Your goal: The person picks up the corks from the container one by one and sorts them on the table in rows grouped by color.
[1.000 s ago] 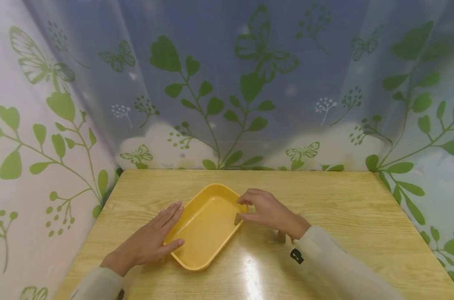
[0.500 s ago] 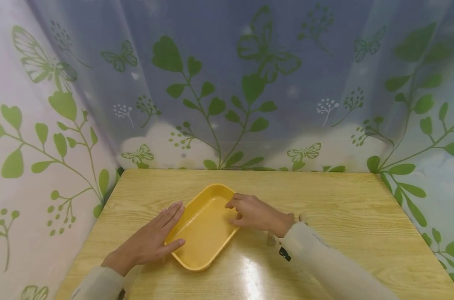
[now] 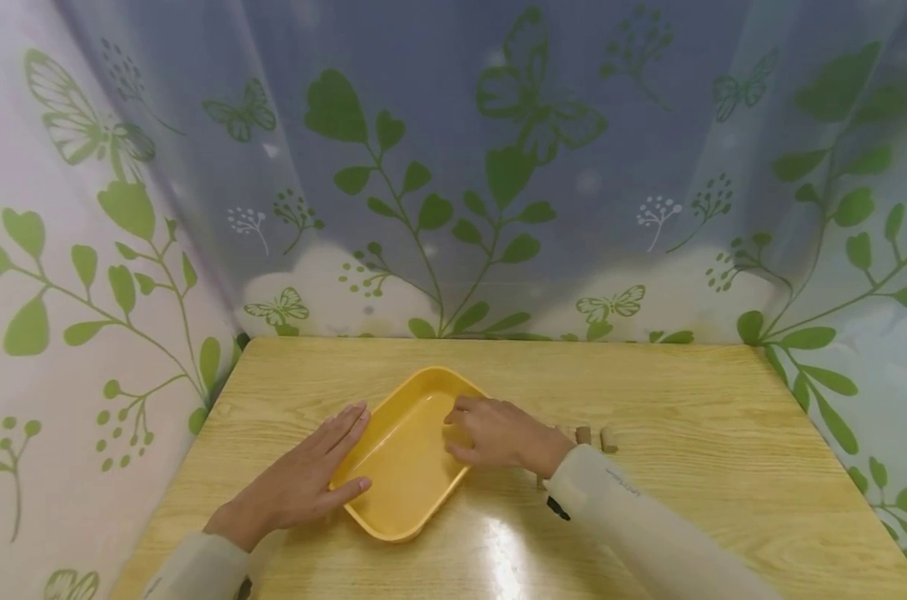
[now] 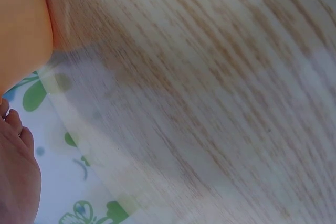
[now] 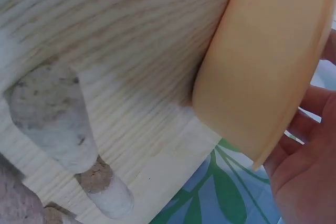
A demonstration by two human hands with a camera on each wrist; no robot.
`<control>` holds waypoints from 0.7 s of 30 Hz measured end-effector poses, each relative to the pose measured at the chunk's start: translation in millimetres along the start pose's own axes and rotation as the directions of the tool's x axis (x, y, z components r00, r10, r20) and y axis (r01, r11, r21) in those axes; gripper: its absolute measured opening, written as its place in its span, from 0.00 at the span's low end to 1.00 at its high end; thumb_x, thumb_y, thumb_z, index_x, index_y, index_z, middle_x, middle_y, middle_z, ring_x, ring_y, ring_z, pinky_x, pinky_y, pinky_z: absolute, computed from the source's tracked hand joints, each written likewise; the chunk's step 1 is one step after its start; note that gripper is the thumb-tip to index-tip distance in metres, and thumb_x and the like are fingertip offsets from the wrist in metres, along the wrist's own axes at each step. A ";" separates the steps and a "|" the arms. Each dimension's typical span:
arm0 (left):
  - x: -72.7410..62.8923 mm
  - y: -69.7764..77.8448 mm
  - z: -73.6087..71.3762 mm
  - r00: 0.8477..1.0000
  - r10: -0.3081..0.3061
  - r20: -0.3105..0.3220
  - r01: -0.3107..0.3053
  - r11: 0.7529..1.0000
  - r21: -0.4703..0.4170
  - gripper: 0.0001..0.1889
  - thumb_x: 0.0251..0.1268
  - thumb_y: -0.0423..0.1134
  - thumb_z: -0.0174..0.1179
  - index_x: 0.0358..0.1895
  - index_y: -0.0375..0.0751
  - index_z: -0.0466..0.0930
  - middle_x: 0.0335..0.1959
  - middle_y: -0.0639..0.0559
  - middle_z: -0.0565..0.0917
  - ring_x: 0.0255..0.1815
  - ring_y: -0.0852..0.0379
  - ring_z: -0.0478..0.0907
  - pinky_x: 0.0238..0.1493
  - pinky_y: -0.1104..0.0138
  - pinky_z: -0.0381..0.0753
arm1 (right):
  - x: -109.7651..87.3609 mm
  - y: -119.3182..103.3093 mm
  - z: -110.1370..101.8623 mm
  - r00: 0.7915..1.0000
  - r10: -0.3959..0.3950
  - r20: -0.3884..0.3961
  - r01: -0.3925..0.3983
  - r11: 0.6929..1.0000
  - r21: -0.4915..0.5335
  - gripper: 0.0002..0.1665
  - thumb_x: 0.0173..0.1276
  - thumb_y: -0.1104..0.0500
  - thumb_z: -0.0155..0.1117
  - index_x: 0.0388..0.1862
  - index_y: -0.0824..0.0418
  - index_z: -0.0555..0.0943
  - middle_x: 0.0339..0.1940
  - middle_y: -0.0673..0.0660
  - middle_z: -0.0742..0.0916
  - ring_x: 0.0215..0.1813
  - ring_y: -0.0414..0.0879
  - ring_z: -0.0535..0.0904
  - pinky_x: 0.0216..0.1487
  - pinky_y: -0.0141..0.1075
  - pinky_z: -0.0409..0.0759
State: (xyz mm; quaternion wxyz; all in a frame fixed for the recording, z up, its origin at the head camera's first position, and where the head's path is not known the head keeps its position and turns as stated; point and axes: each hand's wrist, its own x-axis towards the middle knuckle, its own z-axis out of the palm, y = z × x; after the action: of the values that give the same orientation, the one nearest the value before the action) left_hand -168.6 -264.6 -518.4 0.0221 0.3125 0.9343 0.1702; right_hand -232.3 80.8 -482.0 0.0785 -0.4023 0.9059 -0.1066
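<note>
A yellow rectangular tray [image 3: 404,467] lies at an angle on the wooden table. My left hand [image 3: 299,479] rests along its left side, fingers straight and thumb over the near-left rim. In the left wrist view part of that hand [image 4: 18,177] shows beside the tray wall [image 4: 23,24]. My right hand [image 3: 498,433] reaches over the right rim with bent fingers inside the tray; whether they hold anything is hidden. Several cork stoppers [image 3: 608,439] stand on the table beside the right wrist. The right wrist view shows a large tapered cork [image 5: 52,114] and a smaller one [image 5: 107,192].
The wood-grain table [image 3: 686,500] reaches back to a curtain [image 3: 438,167] printed with leaves and butterflies. More of this fabric hangs on both sides. A black clip-like piece [image 3: 557,508] shows by the right cuff.
My right hand has moved left, farther over the tray. The small brown piece at its thumb one second ago is now out of sight. Corks beside the wrist have come into view. The left hand stays put.
</note>
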 end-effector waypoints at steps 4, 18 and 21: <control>-0.2 0.6 -1.2 1.000 -0.002 0.002 0.002 1.000 -0.008 0.48 0.85 0.62 0.55 0.91 0.39 0.45 0.92 0.41 0.49 0.92 0.41 0.48 0.86 0.77 0.22 | 2.5 1.5 0.8 0.998 -0.041 -0.040 0.044 0.997 0.056 0.23 0.83 0.50 0.62 0.68 0.61 0.86 0.63 0.57 0.87 0.58 0.49 0.87 0.64 0.44 0.88; 1.6 1.4 -2.1 1.000 -0.008 0.006 0.008 1.000 -0.006 0.48 0.84 0.62 0.55 0.91 0.39 0.45 0.93 0.42 0.48 0.93 0.42 0.47 0.86 0.77 0.22 | 16.4 3.4 -2.9 0.998 0.048 -0.031 -0.047 0.998 0.036 0.16 0.70 0.54 0.81 0.49 0.62 0.89 0.46 0.56 0.89 0.46 0.47 0.85 0.52 0.42 0.88; 1.8 1.6 -1.9 1.000 -0.012 0.011 0.013 1.000 -0.009 0.48 0.84 0.62 0.55 0.91 0.38 0.46 0.93 0.42 0.48 0.93 0.42 0.47 0.86 0.77 0.22 | 18.1 2.9 -0.9 0.998 0.055 -0.025 -0.053 0.996 0.073 0.10 0.69 0.56 0.81 0.41 0.59 0.88 0.41 0.52 0.88 0.43 0.44 0.82 0.49 0.39 0.85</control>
State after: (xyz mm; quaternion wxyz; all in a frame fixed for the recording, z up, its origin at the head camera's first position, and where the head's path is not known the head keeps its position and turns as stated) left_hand -169.4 -263.0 -515.9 0.0299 0.3075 0.9352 0.1728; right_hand -246.5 69.2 -482.9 0.0836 -0.3731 0.9130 -0.1425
